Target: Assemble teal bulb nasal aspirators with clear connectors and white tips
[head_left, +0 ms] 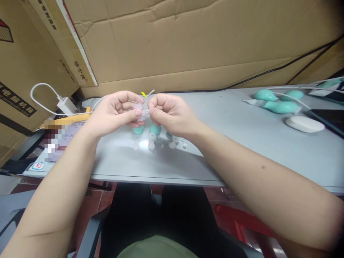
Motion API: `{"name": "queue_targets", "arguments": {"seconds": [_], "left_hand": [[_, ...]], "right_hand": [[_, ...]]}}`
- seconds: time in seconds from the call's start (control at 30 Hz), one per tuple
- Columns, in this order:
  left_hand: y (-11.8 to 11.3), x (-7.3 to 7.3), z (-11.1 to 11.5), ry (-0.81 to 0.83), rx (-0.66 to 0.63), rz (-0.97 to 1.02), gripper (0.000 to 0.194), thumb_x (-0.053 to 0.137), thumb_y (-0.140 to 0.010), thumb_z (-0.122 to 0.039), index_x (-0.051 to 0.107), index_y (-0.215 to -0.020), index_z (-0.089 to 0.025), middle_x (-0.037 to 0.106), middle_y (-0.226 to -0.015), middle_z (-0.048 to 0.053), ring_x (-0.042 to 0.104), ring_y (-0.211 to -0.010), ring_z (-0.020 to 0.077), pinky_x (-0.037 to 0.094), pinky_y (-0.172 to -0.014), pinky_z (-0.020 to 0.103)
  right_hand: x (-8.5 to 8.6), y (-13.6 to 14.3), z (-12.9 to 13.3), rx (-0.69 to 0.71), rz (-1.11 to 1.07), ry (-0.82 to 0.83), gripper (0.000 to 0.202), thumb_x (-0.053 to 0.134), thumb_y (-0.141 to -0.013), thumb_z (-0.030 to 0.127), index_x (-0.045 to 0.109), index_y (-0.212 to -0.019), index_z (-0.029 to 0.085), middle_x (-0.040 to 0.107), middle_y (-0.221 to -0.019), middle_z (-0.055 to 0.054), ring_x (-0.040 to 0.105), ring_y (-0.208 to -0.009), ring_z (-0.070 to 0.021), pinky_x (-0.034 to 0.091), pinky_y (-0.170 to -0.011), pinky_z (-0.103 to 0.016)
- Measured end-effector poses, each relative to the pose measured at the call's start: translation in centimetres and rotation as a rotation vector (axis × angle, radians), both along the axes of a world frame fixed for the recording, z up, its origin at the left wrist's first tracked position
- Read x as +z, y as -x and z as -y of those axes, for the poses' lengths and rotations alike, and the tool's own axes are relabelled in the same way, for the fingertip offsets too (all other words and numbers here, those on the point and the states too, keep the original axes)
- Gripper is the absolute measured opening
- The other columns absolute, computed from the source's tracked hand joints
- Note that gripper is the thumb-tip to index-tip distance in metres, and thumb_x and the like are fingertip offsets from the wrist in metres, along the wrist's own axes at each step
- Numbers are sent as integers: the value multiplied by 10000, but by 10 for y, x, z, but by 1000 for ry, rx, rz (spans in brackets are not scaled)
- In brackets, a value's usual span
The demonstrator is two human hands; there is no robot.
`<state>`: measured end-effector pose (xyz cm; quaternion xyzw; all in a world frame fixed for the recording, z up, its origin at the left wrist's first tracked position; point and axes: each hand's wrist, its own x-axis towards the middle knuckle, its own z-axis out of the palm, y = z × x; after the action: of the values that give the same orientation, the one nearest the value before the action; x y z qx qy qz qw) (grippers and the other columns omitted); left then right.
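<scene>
We held small clear plastic part (141, 110) above grey table (242, 143), left hand (118, 111) and right hand (172, 114) both pinching it; slipped pinch risked dropping it among loose clear pieces (161, 144) below.

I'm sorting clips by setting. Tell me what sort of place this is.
Probably a small assembly bench in a storeroom or workshop. Cardboard cartons wall in a grey table, teal bulbs lie in a batch on it, and both hands pinch a small clear part.
</scene>
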<state>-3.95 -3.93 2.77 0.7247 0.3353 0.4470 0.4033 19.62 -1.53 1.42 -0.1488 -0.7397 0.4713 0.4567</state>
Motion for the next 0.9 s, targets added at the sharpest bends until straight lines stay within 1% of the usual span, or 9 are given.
{"name": "queue_targets", "arguments": {"seconds": [0.13,0.23,0.33,0.43,0.5,0.6,0.7,0.8,0.9], "left_hand": [[1,-1,1,-46,13,-37,470,994,-926,-536,810,-1196,-198,875,-893,45,880,-749,221,793,-747,355],[5,3,4,-93,60,-111,357,959,-953,-438,847,-1185,-192,863,-856,46,851,-716,209,763,-707,345],[11,10,9,-182,98,-269,288,895,-949,-340,898,-1198,-196,847,-831,39,790,-701,173,664,-636,287],[17,19,15,-231,141,-466,334,838,-942,-347,907,-1241,-214,855,-892,38,750,-743,156,593,-644,275],[20,23,18,-199,170,-562,339,839,-927,-383,884,-1225,-226,844,-885,26,746,-754,158,573,-650,275],[23,28,21,-97,152,-610,263,867,-892,-444,806,-1027,-227,793,-811,10,719,-720,153,525,-605,269],[24,31,23,-36,122,-692,267,841,-890,-490,769,-891,-233,781,-788,9,700,-711,155,515,-611,284],[21,33,25,5,110,-864,277,789,-883,-514,846,-949,-250,826,-831,5,728,-733,177,535,-651,310],[15,34,25,93,73,-1021,280,739,-879,-459,902,-1035,-293,879,-926,-17,778,-792,194,547,-695,322]], "right_hand": [[2,-2,-2,-9,21,7,108,676,-887,193,601,-840,254,580,-625,66,450,-565,-107,333,-554,-299],[4,-7,-2,-92,74,-46,83,648,-895,207,594,-855,255,582,-635,59,454,-570,-121,329,-577,-313],[4,-7,2,-201,255,-311,124,643,-869,148,594,-796,237,542,-629,63,444,-616,-130,374,-719,-345],[-1,0,8,-252,539,-593,210,641,-853,57,590,-719,210,540,-638,43,428,-736,-161,350,-897,-404],[-4,7,12,-258,693,-690,223,660,-886,45,624,-724,194,582,-715,-1,409,-831,-195,295,-895,-411],[-6,13,18,-296,832,-768,201,692,-929,60,695,-759,167,619,-854,-65,360,-907,-225,232,-865,-415],[-3,16,23,-317,949,-786,229,692,-961,60,733,-752,146,618,-911,-96,322,-922,-233,213,-870,-427],[0,19,26,-299,1062,-789,245,681,-988,75,761,-763,133,631,-955,-115,286,-929,-237,207,-882,-436],[2,22,28,-267,1146,-790,213,674,-994,65,799,-832,123,657,-978,-124,262,-940,-242,204,-886,-440]]}}
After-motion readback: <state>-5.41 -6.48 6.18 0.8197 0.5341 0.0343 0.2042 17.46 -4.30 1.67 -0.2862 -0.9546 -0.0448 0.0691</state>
